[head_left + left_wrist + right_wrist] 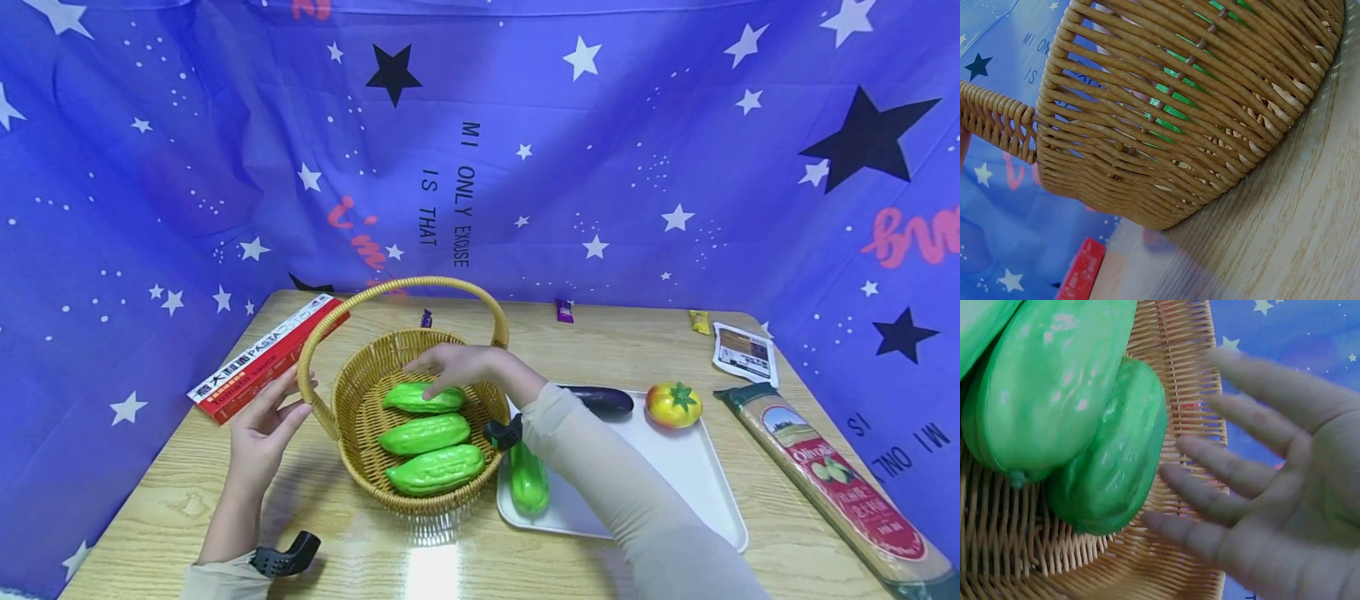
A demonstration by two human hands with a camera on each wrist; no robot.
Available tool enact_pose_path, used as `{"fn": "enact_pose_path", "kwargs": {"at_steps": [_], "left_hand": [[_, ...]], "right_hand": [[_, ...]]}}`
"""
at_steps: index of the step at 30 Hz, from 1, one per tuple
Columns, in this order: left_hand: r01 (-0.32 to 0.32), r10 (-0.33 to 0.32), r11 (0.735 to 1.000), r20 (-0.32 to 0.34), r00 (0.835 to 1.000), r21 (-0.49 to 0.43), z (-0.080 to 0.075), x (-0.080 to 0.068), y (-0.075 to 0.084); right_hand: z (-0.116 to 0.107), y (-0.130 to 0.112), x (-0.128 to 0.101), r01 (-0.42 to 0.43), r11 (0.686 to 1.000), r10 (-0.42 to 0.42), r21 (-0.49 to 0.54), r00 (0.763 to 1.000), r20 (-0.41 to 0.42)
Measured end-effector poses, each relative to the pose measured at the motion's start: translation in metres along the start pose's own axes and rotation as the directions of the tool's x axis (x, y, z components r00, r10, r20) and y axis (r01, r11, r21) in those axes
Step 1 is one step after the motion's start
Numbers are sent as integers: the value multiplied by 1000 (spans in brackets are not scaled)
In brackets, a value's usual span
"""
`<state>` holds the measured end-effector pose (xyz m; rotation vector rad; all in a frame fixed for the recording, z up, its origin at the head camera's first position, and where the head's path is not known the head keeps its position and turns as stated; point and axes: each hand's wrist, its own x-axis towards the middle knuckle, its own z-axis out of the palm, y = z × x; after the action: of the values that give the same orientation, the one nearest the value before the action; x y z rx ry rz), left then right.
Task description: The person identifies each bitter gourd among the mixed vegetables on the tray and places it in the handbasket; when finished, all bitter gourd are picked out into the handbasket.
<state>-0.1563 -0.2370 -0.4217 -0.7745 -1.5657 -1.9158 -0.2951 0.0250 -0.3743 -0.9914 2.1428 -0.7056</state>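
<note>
A wicker basket with a tall hoop handle stands on the table. Three green toy bitter melons lie side by side in it. My left hand is at the left foot of the handle, with thumb and fingers on either side of it; the left wrist view hardly shows those fingers. Over the back of the basket is my right hand. Its fingers are spread and hold nothing, close beside the rearmost bitter melon.
Right of the basket, a white tray carries another green vegetable, an eggplant and a toy tomato. A red pasta box lies left, an Olivoila pasta bag far right. Small wrapped candies and a white packet lie behind.
</note>
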Motion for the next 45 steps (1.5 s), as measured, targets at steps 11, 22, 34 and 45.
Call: {"fn": "enact_pose_path", "kwargs": {"at_steps": [11,22,34,45], "left_hand": [[8,-8,1000,-7,1000,12,0,-2,-2],[-7,7,1000,1,1000,2,0,-1,-1],[6,-6,1000,-7,1000,-4,0,-2,-1],[-2,2,1000,-1,1000,-11,0,-2,-1]], "right_hand": [[-13,-13,-11,51,993,-42,109,996,-83],[-22,-33,-41,112,994,-111,-9,971,-209],[-23,-35,-69,223,973,-229,-53,939,-257],[-19,-37,-127,274,959,-224,74,893,-391]]}}
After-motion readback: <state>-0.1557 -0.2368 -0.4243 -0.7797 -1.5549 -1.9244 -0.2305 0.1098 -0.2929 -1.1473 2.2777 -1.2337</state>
